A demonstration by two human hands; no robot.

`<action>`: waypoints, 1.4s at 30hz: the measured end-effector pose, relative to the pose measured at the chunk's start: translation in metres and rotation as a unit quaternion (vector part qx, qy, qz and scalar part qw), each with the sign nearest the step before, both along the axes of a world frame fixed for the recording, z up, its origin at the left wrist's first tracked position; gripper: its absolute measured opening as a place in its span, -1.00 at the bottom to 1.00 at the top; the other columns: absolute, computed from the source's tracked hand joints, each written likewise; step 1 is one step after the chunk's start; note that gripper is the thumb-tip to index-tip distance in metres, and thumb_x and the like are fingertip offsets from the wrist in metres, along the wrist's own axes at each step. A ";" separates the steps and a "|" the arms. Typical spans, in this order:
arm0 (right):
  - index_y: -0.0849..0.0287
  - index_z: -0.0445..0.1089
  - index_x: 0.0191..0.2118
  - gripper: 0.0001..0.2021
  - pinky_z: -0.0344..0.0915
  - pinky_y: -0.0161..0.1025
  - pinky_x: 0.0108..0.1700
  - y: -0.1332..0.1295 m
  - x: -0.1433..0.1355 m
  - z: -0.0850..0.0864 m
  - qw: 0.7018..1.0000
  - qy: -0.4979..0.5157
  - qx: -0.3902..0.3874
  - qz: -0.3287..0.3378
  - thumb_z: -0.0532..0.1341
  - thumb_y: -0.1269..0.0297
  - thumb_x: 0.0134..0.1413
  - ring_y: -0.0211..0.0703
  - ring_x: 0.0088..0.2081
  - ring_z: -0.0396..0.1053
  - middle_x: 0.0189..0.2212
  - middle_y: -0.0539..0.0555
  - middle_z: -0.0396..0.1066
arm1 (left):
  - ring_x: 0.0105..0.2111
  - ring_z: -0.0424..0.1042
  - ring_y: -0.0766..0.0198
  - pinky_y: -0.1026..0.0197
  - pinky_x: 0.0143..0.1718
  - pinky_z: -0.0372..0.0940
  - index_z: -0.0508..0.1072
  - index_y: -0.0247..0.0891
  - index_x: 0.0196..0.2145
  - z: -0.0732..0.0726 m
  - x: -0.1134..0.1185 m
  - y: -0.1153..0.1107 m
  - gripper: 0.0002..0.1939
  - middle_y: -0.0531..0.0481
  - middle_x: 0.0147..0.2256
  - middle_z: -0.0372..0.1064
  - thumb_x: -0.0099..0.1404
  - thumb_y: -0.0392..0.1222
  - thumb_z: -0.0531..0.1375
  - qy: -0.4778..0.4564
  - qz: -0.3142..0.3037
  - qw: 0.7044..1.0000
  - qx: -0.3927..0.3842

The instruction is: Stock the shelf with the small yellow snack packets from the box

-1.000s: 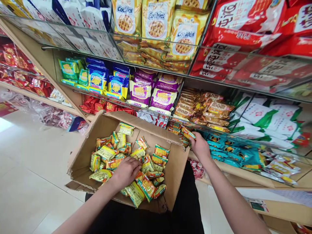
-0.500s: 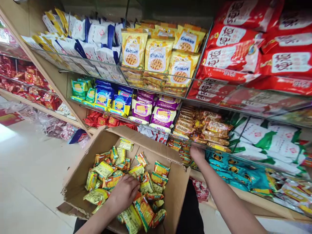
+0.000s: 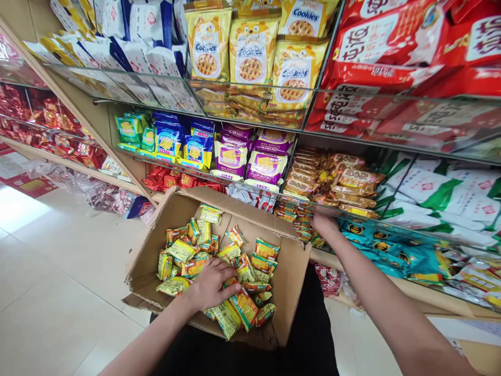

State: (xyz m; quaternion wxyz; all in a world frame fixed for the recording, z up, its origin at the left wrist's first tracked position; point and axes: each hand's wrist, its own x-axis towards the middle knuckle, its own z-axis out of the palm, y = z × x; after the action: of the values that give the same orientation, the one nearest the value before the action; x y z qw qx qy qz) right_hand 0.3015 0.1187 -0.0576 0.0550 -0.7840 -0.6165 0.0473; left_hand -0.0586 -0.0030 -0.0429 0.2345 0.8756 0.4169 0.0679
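My left hand rests on the loose snack packets in a cardboard box. Its thumb is stretched out and its fingers lie apart over the yellow and orange wrappers. The box, with worn edges, is tilted across my lap against the shelf front. My right hand reaches into the bottom shelf, beside a stack of similar small orange and green packets. The shelf edge and the glass hide its fingers, so I cannot see whether it holds anything.
Glass strips front the shelves. Above are yellow cookie bags and red bags; purple biscuit packs fill the middle shelf. Teal packets lie right of my right hand. Plastic-wrapped goods sit on the tiled floor.
My view has shifted, so the box appears slightly right and the shelves higher. My left hand has spread its thumb over the packets. The right hand stays at the bottom shelf.
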 end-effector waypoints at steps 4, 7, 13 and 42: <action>0.26 0.38 -0.26 -0.77 0.19 -0.16 -0.11 -0.039 -0.002 0.001 0.995 0.027 0.086 0.033 0.05 0.28 0.03 -0.03 -0.20 0.32 -0.29 0.20 0.39 | -0.13 0.25 0.09 0.07 -0.06 0.04 0.36 -0.15 -0.15 0.004 -0.009 0.003 -0.51 -0.06 -0.14 0.34 -0.05 0.06 0.24 -0.009 -0.069 0.996 -0.050; 0.22 0.37 -0.37 -0.79 0.21 -0.15 -0.11 -0.080 -0.005 -0.007 0.971 0.109 0.195 0.088 0.05 0.24 0.00 -0.07 -0.21 0.30 -0.29 0.15 0.37 | -0.10 0.25 0.09 0.09 -0.07 0.07 0.41 -0.19 -0.30 0.003 -0.009 0.007 -0.69 -0.07 -0.16 0.35 0.01 0.00 0.22 -0.040 -0.071 0.995 -0.065; 0.18 0.36 -0.37 -0.78 0.30 -0.17 -0.27 -0.149 -0.021 -0.005 0.934 0.262 0.241 0.025 0.08 0.15 0.01 -0.09 -0.26 0.33 -0.30 0.13 0.37 | -0.25 0.31 0.23 0.18 -0.17 0.17 0.39 -0.25 -0.35 0.008 0.006 0.011 -0.76 -0.05 -0.33 0.37 0.17 -0.03 0.09 -0.163 0.024 0.978 -0.126; 0.11 0.30 -0.15 -0.71 0.26 -0.09 -0.10 -0.184 -0.145 0.042 0.848 0.327 0.324 0.264 0.23 0.40 -0.07 -0.10 -0.14 0.30 -0.21 0.10 0.36 | -0.32 0.36 0.33 0.19 -0.26 0.26 0.29 -0.16 -0.15 0.063 0.078 -0.025 -0.70 -0.02 -0.13 0.29 0.13 -0.25 0.18 -0.632 0.281 0.531 -0.490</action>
State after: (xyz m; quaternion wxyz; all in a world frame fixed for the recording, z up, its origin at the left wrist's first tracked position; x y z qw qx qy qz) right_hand 0.1567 -0.0652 -0.0154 0.4896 -0.4689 -0.7267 0.1109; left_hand 0.0194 -0.0276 0.0205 0.7976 0.1906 0.3523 0.4509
